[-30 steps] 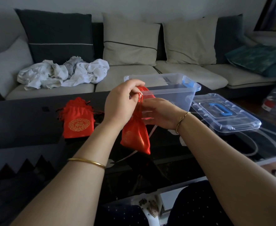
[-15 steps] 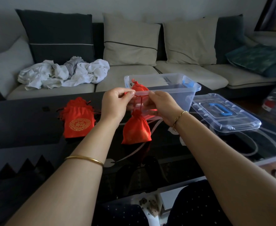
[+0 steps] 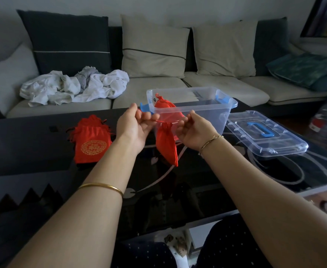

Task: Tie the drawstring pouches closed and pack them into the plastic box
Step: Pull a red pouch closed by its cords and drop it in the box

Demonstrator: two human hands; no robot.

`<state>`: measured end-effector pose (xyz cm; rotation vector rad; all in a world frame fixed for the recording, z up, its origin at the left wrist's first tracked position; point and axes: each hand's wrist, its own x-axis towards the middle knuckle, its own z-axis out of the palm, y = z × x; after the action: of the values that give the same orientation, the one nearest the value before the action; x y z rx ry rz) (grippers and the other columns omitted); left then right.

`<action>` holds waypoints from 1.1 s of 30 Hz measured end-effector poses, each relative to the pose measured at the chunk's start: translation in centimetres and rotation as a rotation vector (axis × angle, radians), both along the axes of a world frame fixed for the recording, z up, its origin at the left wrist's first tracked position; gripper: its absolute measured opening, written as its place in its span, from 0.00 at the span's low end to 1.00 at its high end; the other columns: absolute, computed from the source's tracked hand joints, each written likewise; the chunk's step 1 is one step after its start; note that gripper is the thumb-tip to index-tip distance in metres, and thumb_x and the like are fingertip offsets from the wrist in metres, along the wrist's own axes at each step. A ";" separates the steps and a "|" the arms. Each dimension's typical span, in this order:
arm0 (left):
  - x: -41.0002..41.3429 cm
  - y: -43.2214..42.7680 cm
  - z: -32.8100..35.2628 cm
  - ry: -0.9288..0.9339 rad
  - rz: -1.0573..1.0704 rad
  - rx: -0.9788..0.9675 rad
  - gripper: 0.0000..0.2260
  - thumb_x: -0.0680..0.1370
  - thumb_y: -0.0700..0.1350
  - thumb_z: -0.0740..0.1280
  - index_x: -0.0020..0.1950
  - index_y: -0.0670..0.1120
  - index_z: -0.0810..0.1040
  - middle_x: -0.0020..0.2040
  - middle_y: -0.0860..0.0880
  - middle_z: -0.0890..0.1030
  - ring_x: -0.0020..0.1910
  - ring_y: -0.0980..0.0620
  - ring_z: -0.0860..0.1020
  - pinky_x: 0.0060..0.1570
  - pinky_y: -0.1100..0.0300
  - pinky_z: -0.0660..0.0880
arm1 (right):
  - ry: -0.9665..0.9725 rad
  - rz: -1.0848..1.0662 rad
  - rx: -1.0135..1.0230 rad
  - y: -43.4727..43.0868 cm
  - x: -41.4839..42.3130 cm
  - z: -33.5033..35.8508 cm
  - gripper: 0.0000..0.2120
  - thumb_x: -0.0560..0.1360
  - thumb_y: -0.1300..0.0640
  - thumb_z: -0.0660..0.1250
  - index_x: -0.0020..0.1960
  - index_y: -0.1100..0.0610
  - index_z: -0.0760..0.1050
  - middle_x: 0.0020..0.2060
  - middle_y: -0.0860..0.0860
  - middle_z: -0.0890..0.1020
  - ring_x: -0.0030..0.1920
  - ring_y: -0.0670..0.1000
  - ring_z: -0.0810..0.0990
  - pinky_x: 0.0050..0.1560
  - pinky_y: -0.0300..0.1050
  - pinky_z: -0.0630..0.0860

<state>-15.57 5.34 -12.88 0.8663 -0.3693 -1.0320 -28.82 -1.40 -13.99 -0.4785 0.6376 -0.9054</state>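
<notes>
Head view: the left hand (image 3: 134,126) and right hand (image 3: 194,130) each pinch an end of the drawstring (image 3: 163,121), pulled taut between them. The red pouch (image 3: 166,144) hangs from it above the table (image 3: 33,147). The plastic box (image 3: 207,120) stands at 12 o'clock, holding a tied pouch (image 3: 163,103). The stacked pouches (image 3: 91,144) lie at 9 o'clock, and the lid (image 3: 265,136) at 3 o'clock.
</notes>
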 end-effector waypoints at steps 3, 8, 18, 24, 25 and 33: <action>-0.3 -0.3 0.1 0.044 0.015 -0.030 0.21 0.82 0.48 0.55 0.30 0.46 0.62 0.21 0.51 0.65 0.21 0.54 0.67 0.36 0.57 0.79 | 0.070 -0.042 0.005 -0.6 -0.5 -0.2 0.20 0.82 0.49 0.52 0.33 0.55 0.65 0.24 0.48 0.68 0.24 0.45 0.67 0.26 0.37 0.68; -1.2 -0.6 0.2 -0.443 -0.024 0.088 0.17 0.81 0.45 0.60 0.31 0.44 0.70 0.22 0.52 0.70 0.21 0.56 0.69 0.28 0.60 0.76 | 0.273 -0.150 -0.205 -0.7 -0.3 0.1 0.18 0.81 0.53 0.54 0.33 0.56 0.65 0.28 0.52 0.72 0.23 0.47 0.69 0.25 0.38 0.68; -1.1 -0.1 -0.7 -0.983 -0.273 0.168 0.04 0.72 0.44 0.72 0.38 0.48 0.81 0.30 0.49 0.76 0.28 0.54 0.72 0.35 0.58 0.71 | 0.541 -0.036 -0.659 0.7 0.2 1.9 0.18 0.80 0.51 0.58 0.35 0.58 0.73 0.40 0.59 0.78 0.25 0.48 0.68 0.26 0.39 0.66; -1.2 -0.1 -0.8 -0.924 -0.278 0.176 0.06 0.74 0.46 0.70 0.39 0.46 0.79 0.32 0.49 0.77 0.32 0.53 0.74 0.38 0.58 0.72 | 0.601 0.159 -0.542 1.3 -0.1 1.9 0.18 0.82 0.50 0.50 0.43 0.60 0.71 0.32 0.57 0.77 0.27 0.51 0.72 0.29 0.41 0.68; -1.1 -0.2 -0.8 -0.911 -0.268 0.175 0.05 0.75 0.45 0.69 0.39 0.46 0.78 0.32 0.49 0.77 0.32 0.53 0.74 0.38 0.58 0.73 | 0.604 0.167 -0.565 1.4 -0.1 1.9 0.15 0.82 0.55 0.52 0.43 0.61 0.71 0.32 0.57 0.77 0.28 0.51 0.73 0.29 0.42 0.70; -0.8 -1.2 -1.8 -0.907 -0.068 0.245 0.05 0.77 0.40 0.67 0.41 0.45 0.77 0.33 0.46 0.78 0.30 0.52 0.76 0.42 0.52 0.78 | 0.858 0.132 -0.913 1.2 -0.5 0.7 0.08 0.73 0.67 0.67 0.41 0.61 0.68 0.32 0.57 0.78 0.32 0.51 0.78 0.37 0.46 0.78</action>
<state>-16.40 4.10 -14.65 1.5363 -1.0506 -0.6984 -29.34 -0.17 -13.28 -1.7668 0.9216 -0.8096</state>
